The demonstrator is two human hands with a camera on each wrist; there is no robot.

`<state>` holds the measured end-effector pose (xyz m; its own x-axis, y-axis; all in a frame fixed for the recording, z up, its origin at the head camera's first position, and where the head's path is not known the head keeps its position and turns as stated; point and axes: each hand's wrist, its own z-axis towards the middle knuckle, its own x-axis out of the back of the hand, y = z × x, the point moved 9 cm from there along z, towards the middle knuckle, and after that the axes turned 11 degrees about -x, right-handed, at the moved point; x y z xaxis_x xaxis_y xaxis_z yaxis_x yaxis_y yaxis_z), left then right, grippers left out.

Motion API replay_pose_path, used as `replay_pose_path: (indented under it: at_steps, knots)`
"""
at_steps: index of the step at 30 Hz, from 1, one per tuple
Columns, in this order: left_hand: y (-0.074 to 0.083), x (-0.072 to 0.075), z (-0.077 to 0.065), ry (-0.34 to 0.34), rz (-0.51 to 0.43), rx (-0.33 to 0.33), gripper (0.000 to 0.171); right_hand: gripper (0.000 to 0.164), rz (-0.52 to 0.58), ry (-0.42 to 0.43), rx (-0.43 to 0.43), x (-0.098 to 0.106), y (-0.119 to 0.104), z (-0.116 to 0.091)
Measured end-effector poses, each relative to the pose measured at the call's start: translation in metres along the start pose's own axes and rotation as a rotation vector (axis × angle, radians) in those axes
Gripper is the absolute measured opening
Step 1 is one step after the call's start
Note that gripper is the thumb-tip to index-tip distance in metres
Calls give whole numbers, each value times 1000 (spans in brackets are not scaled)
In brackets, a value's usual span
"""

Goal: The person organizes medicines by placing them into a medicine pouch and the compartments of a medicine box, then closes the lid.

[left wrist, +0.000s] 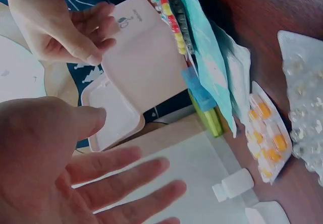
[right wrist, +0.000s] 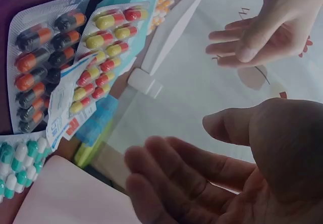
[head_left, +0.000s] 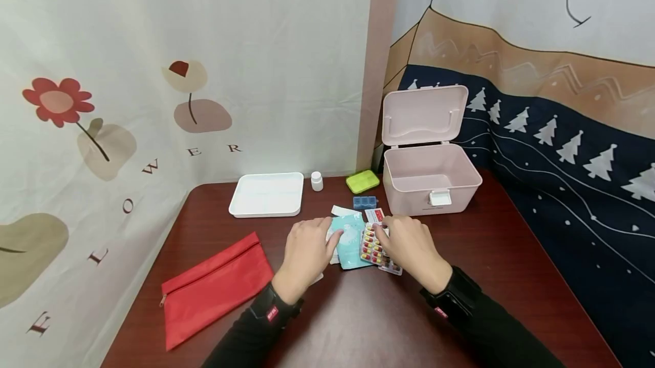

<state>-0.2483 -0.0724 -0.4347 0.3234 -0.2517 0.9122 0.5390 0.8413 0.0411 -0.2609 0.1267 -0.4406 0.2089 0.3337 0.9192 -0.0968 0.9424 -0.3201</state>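
My left hand (head_left: 307, 248) is over the left side of a pile of medicine packs, its fingers spread and holding nothing in the left wrist view. Across from it, my right hand (head_left: 414, 248) hovers by the pile's right side, fingers relaxed and nothing in them. Between them lies a teal packet (head_left: 350, 243). A blister pack of red and yellow capsules (right wrist: 96, 65) overlaps one of black and orange capsules (right wrist: 40, 67). Green and white capsules (right wrist: 20, 166) show nearby in the right wrist view. Orange and white capsules (left wrist: 267, 138) lie on the left side, near a clear blister pack (left wrist: 305, 93).
An open pink box (head_left: 430, 203) with its lid raised stands at the back right. Behind the pile are a blue pill case (head_left: 364, 202) and a green case (head_left: 363, 181). A white bottle (head_left: 316, 181) and white tray (head_left: 266, 194) sit back left; a red zip pouch (head_left: 217, 291) lies front left.
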Motion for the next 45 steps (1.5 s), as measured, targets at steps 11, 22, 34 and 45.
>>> replay_pose_path:
  at_steps: [11,22,34,45]
  knots:
    - [-29,10,-11,55,3,53,18,29,6,-83,6,-15,1,6]
    - [-103,31,-45,17,7,194,12,48,-28,-153,14,-32,-4,11]
    - [-210,20,-127,-449,-65,441,46,48,-11,-154,51,-43,-16,7]
    - [-271,16,-186,-645,-110,539,57,49,4,-189,197,-61,-77,-14]
